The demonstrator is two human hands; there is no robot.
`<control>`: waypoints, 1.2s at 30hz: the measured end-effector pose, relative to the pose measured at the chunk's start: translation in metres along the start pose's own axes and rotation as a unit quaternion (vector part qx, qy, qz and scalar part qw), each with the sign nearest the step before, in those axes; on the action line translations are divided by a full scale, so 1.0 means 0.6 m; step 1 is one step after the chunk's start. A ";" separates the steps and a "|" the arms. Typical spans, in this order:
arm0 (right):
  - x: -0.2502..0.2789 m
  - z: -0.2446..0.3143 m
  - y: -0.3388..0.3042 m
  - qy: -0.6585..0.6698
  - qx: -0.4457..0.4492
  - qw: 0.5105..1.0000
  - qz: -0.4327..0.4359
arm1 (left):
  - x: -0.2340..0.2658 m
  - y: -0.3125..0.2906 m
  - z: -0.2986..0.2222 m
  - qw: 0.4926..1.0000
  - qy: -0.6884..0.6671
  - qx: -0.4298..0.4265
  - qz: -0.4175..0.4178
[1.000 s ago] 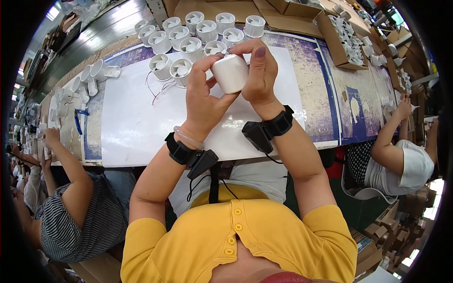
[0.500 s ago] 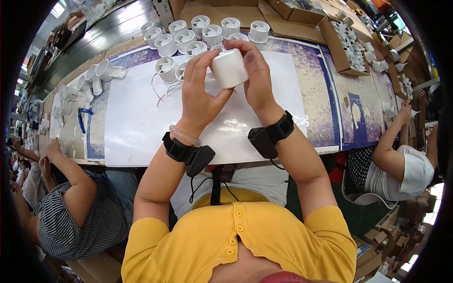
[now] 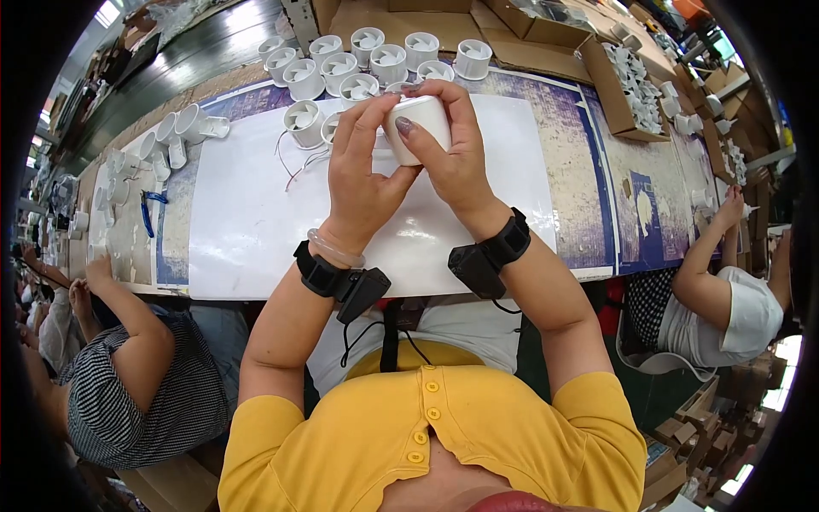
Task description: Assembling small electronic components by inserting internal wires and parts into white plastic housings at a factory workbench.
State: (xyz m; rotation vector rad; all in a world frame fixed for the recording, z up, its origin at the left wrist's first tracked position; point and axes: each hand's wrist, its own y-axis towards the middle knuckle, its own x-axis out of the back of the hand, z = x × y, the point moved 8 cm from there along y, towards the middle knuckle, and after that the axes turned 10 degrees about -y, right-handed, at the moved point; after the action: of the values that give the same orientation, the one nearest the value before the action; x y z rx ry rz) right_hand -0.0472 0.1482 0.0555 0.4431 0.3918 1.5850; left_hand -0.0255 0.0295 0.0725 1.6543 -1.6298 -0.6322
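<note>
Gripping a rounded white plastic cylinder (image 3: pixel 429 113) at twelve o'clock, the fingers of the left hand (image 3: pixel 363 162) wrap its nine o'clock side while those of the right hand (image 3: pixel 461 166) close around its three o'clock side, above a glossy white sheet (image 3: pixel 256 230) on the purple-and-cream bench (image 3: pixel 567 162). Round white plastic fan housings (image 3: pixel 387 64) stand from eleven to past twelve, blue-handled pliers (image 3: pixel 147 218) lie at nine, and a brown cardboard box (image 3: pixel 599 81) of small white parts (image 3: pixel 631 90) sits at two.

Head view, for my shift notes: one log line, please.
left hand, right hand: holding white cylinder | beyond: white fan units | leftward: blue-handled pliers
</note>
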 end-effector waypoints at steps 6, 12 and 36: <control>0.041 0.019 0.009 -0.083 0.092 0.989 -0.082 | -0.022 -0.005 0.005 0.998 -0.053 0.029 0.002; 0.048 0.015 0.006 -0.020 -0.005 0.995 -0.094 | -0.027 -0.007 -0.025 0.999 0.041 -0.004 0.013; 0.034 0.002 0.025 -0.084 0.011 0.996 -0.036 | -0.018 -0.009 -0.006 0.996 0.086 0.006 0.003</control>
State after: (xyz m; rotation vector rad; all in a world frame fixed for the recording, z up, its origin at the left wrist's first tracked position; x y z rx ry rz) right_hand -0.0603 0.1678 0.0650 0.5676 0.2940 1.4624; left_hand -0.0202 0.0402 0.0691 1.6644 -1.5159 -0.4639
